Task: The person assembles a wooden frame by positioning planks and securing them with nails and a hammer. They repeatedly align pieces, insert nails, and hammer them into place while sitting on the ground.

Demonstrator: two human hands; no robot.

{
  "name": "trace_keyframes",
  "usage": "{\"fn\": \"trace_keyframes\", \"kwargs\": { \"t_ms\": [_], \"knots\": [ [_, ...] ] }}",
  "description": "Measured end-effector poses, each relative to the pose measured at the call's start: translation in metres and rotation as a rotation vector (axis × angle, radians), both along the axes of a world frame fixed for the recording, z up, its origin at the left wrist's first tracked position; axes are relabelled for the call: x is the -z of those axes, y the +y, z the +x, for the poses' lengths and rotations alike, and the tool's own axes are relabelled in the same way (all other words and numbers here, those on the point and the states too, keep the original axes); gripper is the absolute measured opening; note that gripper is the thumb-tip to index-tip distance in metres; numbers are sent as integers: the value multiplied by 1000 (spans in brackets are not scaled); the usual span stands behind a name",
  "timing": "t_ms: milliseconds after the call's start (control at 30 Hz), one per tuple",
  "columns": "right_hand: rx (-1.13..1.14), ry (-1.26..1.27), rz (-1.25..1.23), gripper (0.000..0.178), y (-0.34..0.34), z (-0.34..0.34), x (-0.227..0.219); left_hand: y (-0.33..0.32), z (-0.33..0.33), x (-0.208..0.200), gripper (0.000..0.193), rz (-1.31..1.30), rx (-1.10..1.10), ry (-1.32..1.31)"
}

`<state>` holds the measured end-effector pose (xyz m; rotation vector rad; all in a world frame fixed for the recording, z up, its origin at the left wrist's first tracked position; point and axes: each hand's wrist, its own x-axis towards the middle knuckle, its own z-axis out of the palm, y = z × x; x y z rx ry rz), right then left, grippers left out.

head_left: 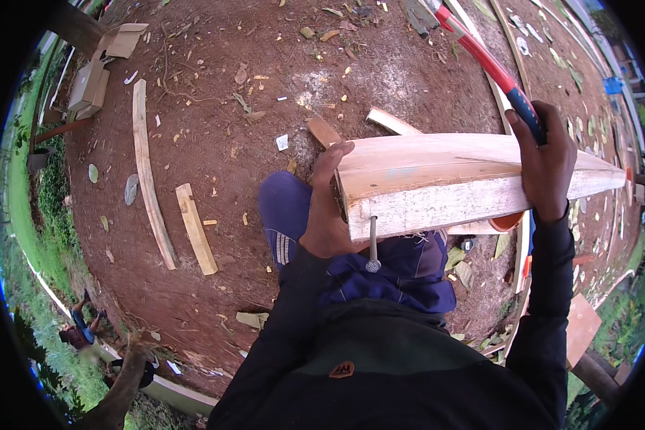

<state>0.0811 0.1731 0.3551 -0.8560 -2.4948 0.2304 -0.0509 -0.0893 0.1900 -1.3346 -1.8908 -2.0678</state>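
A long pale timber piece [437, 204], built from boards set edge to edge, lies across my lap with a whitish side toward me. My left hand [326, 208] is closed around its left end. From that side, near the left end, a large nail [373, 247] sticks out toward me with its head free. My right hand [548, 161] grips the blue end of a hammer [484, 61] with a red and blue handle, and rests against the timber's right part. The hammer's head, at the upper edge, is only partly visible.
Two loose wood strips, a long one [149, 172] and a short one [196, 229], lie on the reddish soil at left. Cardboard boxes [89, 86] stand at the far left. Long boards [509, 43] run along the right. Other people [82, 333] are at the lower left.
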Motion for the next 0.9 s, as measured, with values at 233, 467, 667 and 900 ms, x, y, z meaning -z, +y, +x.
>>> {"fn": "trace_keyframes", "kwargs": {
  "t_ms": [233,467,667,900],
  "knots": [
    [-119,27,141,34,16,-20,-1,-31,-6,-88,63,246,30,-67],
    [-176,-1,188,36,31,-35,0,1,-13,-129,18,15,-94,61],
    [-221,17,157,39,44,-44,8,11,-20,-145,23,-214,-139,110],
    [-392,107,160,35,49,-36,-42,14,-41,-126,30,-273,-84,-34]
  ]
}}
